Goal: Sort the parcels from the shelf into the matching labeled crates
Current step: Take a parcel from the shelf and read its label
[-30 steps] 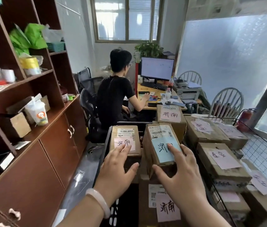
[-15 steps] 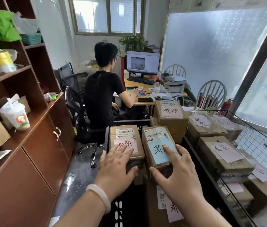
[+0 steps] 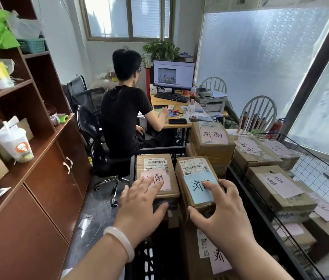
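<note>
The brown cardboard parcel with the blue label (image 3: 197, 184) stayed put in the black plastic crate (image 3: 159, 255) under the right hand (image 3: 222, 215), which still clasped its near end, while the left hand (image 3: 141, 205) lay flat on the pink-labelled cardboard parcel (image 3: 155, 168) alongside, so both seemed settled.

Two brown cardboard parcels lying flat, side by side, at the far end of the black crate (image 3: 151, 263). On the left, the pink-label parcel (image 3: 155, 168), barcode sticker at its far end, under the flat fingers of the left hand (image 3: 143, 203). Just beside it, the blue-label parcel (image 3: 195, 179), clasped at its near end and right edge by the right hand (image 3: 222, 215). Lower down, a third parcel (image 3: 213, 257) with a pink note. To the right, the wire crate (image 3: 321, 164), packed with labelled parcels (image 3: 276, 188).
</note>
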Demonstrator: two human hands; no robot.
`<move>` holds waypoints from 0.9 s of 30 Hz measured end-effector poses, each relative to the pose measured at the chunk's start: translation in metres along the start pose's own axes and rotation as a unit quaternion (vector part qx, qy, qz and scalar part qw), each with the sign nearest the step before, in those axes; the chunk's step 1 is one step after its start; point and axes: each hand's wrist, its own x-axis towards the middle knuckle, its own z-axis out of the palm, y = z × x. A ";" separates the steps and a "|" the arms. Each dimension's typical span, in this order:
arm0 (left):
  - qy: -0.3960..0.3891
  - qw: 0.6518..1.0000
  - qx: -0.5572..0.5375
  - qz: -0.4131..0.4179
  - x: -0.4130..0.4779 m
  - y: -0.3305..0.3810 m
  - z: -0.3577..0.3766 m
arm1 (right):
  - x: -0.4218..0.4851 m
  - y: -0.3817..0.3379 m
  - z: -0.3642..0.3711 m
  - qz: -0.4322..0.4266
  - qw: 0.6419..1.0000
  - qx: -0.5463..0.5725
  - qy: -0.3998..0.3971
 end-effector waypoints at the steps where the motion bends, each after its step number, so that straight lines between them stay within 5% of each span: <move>1: 0.000 1.000 -0.002 -0.001 0.000 0.000 0.000 | -0.001 0.001 -0.001 -0.001 1.000 0.003 0.001; 20: 0.018 1.000 -0.019 0.014 0.006 0.010 0.001 | 0.012 0.008 -0.037 0.028 0.984 -0.083 -0.155; 27: 0.025 0.999 -0.016 0.011 0.003 0.013 -0.002 | 0.019 0.012 -0.030 0.019 0.994 -0.004 -0.108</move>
